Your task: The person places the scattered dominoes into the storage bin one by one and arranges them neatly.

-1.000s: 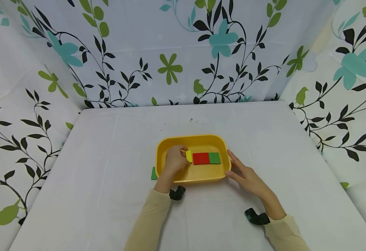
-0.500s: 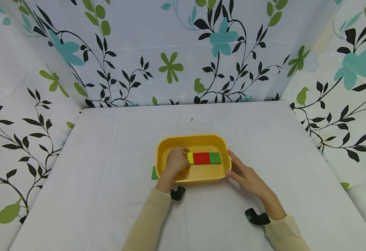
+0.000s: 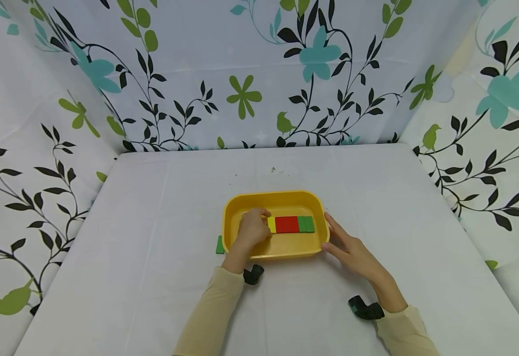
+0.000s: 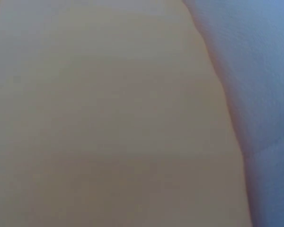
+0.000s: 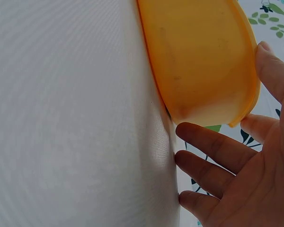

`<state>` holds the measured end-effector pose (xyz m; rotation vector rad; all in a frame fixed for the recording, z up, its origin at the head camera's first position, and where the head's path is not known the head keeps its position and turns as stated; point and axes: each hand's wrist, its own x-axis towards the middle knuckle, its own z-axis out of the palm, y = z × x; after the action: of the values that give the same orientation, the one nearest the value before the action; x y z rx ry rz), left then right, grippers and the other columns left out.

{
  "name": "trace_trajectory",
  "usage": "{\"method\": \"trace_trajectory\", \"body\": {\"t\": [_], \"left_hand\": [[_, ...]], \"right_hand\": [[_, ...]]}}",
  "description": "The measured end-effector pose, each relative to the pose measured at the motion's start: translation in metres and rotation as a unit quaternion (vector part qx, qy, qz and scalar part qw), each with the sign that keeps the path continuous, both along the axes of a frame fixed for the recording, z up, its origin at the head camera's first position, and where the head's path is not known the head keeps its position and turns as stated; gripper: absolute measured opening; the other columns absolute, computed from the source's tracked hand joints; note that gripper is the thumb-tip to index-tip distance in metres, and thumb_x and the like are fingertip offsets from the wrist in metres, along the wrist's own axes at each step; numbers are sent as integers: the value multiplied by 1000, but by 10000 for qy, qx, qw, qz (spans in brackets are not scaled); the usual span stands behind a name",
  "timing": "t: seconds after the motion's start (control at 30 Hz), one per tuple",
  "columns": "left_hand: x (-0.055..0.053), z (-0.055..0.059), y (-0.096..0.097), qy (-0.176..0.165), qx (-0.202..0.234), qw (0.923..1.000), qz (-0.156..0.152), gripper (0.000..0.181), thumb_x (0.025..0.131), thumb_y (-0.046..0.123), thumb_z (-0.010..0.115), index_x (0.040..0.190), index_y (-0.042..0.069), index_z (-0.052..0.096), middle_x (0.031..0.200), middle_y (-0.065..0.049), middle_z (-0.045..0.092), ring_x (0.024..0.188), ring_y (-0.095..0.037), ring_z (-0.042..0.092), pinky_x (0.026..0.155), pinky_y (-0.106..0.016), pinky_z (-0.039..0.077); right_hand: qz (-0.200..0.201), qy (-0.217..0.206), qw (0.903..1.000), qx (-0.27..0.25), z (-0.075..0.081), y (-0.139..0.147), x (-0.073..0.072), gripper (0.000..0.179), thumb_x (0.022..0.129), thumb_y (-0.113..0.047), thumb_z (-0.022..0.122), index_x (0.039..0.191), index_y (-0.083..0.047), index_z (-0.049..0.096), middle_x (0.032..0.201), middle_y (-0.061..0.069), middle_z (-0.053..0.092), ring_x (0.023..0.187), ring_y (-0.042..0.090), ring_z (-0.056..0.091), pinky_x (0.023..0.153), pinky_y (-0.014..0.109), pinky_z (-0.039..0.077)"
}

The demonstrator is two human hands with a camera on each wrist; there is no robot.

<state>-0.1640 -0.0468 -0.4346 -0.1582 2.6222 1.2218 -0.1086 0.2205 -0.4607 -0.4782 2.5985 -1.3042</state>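
A shallow yellow tray point(image 3: 296, 245) lies on the table. In it is a row of flat coloured tiles: a yellow tile point(image 3: 272, 225), a red section point(image 3: 287, 225) and a green section point(image 3: 306, 224). My left hand point(image 3: 253, 229) reaches into the tray and pinches the yellow tile at the row's left end, partly covering it. At the tray's right end, my right hand point(image 3: 352, 250) touches the rim with thumb and index finger. From the right wrist view, that hand's other fingers point(image 5: 217, 147) extend below the tray, toward the white cloth. The left wrist view shows only blurred sleeve.
A green tile point(image 3: 220, 245) lies outside the tray by its left end. White cloth point(image 3: 130, 212) covers the table. Curtains point(image 3: 188, 69) with printed leaves and flowers rise behind and at both sides. Black cameras sit at the wrists point(image 3: 253, 275).
The left hand has brought the tilted yellow tile down and slightly right, against the red section. The right hand has stayed at the tray's end.
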Motion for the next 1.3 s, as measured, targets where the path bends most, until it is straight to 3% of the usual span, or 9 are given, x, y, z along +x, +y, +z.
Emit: {"method": "trace_trajectory", "body": {"t": [0.7, 0.9, 1.3], "left_hand": [[2, 2, 1, 61, -159, 9998, -63, 45, 74, -8, 71, 119, 1, 66, 78, -8, 56, 73, -22, 50, 60, -25, 39], [1, 2, 0, 116, -182, 9997, -138, 45, 74, -7, 72, 119, 1, 66, 72, -5, 51, 71, -21, 48, 58, -25, 36], [2, 2, -1, 100, -173, 9997, -158, 46, 74, -7, 71, 118, 1, 66, 74, -4, 51, 82, -24, 49, 62, -26, 36]], "right_hand": [[2, -32, 10000, 11, 0, 0, 1, 75, 98, -31, 58, 157, -34, 12, 148, 23, 44, 138, 45, 38, 104, 70, 30], [1, -13, 10000, 1, 0, 0, 1, 75, 98, -30, 58, 157, -34, 12, 146, 23, 46, 137, 45, 40, 104, 69, 31], [6, -4, 10000, -35, 0, -1, 2, 76, 98, -30, 59, 157, -33, 13, 148, 22, 45, 138, 44, 39, 105, 69, 30]]}}
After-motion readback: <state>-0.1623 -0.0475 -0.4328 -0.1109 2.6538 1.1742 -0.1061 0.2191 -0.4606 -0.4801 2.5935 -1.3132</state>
